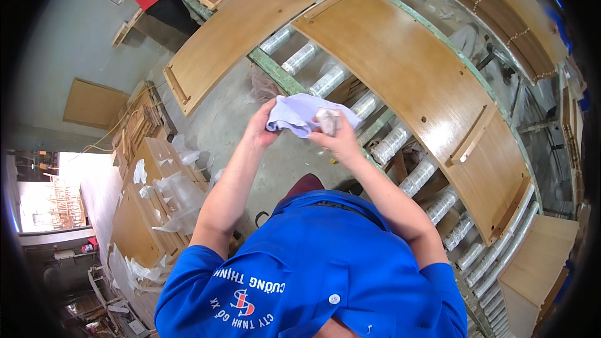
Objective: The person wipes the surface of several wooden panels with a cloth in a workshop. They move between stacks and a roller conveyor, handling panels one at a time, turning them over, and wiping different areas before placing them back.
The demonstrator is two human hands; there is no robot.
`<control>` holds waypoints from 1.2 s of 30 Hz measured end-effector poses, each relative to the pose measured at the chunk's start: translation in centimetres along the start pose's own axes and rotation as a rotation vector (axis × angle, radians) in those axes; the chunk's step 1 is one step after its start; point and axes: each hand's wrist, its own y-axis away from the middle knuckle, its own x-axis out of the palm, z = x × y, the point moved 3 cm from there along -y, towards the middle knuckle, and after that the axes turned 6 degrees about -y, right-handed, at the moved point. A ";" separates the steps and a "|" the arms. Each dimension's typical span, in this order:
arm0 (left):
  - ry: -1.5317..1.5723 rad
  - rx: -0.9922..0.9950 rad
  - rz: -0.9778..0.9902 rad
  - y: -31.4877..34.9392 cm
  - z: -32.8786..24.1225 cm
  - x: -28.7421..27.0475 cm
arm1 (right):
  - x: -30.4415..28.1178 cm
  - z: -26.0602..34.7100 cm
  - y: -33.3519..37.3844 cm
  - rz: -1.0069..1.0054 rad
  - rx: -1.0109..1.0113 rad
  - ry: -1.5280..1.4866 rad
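Centre of the frame: we see a pale lilac cloth point(294, 110) held in the air, between the wearer's two hands. The left grip point(261, 126) is grasping the cloth's left edge; the right grip point(342, 143) is closed around a crumpled white wad point(327, 121) in front of the cloth's right part. Fingers overlap there, so we cannot tell whether that grip also pinches the cloth.

To the right, a brown wooden panel point(400, 78) lies over wrapped rollers point(328, 80), a loose-looking wooden strip point(474, 133) on top.

Risks, as we judge them: a slack right grip could let the wad drop between the rollers or onto the floor point(275, 166), picking up grit; grit carried on the cloth could scratch the panel's glossy face.
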 end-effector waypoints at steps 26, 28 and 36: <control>-1.238 0.351 0.059 -10.7 -16.2 -12.0 | 4.6 0.7 -22.6 -0.324 -0.050 0.262; -1.156 0.606 0.229 -10.5 -18.0 -11.1 | 4.5 -0.6 -22.5 -0.326 -0.067 0.256; -1.198 0.457 0.679 -10.1 -17.4 -4.8 | 10.4 -7.1 -23.0 -0.254 0.079 0.127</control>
